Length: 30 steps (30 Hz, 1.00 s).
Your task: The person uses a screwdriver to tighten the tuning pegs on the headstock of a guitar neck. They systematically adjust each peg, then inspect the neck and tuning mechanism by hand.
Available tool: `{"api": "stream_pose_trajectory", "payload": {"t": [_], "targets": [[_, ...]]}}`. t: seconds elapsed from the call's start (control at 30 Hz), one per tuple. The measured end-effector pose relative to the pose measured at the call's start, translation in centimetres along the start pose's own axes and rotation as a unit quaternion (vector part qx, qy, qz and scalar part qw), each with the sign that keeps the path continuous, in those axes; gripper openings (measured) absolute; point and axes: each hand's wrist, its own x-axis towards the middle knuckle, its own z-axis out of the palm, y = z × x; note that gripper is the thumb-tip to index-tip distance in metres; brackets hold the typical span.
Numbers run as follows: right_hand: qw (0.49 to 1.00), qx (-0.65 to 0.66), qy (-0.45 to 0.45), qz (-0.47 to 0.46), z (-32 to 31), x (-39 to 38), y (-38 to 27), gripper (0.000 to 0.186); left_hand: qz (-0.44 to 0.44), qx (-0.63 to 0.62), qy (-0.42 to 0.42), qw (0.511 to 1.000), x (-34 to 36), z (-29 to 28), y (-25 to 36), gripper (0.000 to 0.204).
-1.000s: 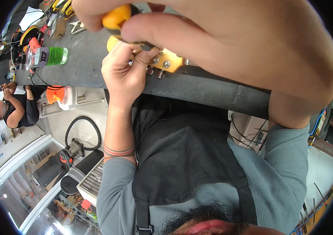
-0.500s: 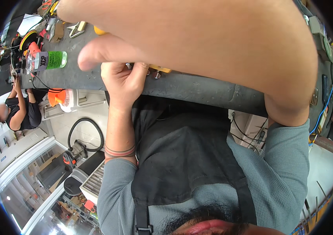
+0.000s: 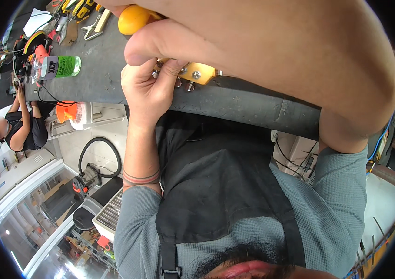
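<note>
My right hand (image 3: 179, 42) is closed on a yellow-and-black tool handle (image 3: 132, 21), held above the yellow guitar headstock (image 3: 203, 74); its large forearm hides much of the headstock and whatever is at the tool's tip. My left hand (image 3: 148, 90) pinches at the headstock's left part, beside the silver tuners (image 3: 189, 86), its fingertips partly hidden under my right thumb. The headstock lies at the near edge of the dark workbench (image 3: 99, 79).
A green-labelled clear bottle (image 3: 67, 66), a clamp (image 3: 90, 32) and scattered tools stand on the bench's left. At left, another person (image 3: 25, 125) in dark clothes works near a white chair with orange objects (image 3: 67, 111). A vacuum (image 3: 90, 176) sits behind me.
My right hand swung up and left half a second ago, largely covering the yellow handle, and has come back right, uncovering it. The other person's hands have shifted; my left hand stays in place.
</note>
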Motion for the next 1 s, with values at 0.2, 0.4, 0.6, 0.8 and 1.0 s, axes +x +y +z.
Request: {"api": "stream_pose_trajectory", "payload": {"t": [0.2, 0.4, 0.6, 0.8, 1.0], "targets": [[1.0, -0.013, -0.005, 0.006, -1.2, -0.4, -0.8, 0.03, -0.003, 0.009, -0.011, 1.0, -0.2, -0.4, -0.4, 0.006], [0.999, -0.009, 0.021, 0.044, -5.1, -0.1, -1.2, 0.03, -0.014, -0.015, 0.013, 1.0, -0.8, -0.5, -0.3, 0.008], [0.992, -0.002, 0.011, 0.126, -6.9, 0.5, 0.0, 0.03, 0.01, -0.27, 0.141, 0.952, 0.9, -1.8, -0.8, 0.009], [0.998, -0.022, -0.048, -0.035, -0.8, 2.0, 1.9, 0.019, -0.101, -0.3, 0.253, 0.914, -1.8, -4.8, -4.3, 0.01], [0.992, -0.007, -0.063, -0.111, 1.8, 3.5, 3.1, 0.009, -0.149, -0.297, 0.267, 0.905, -1.6, -4.7, -4.6, 0.011]]}}
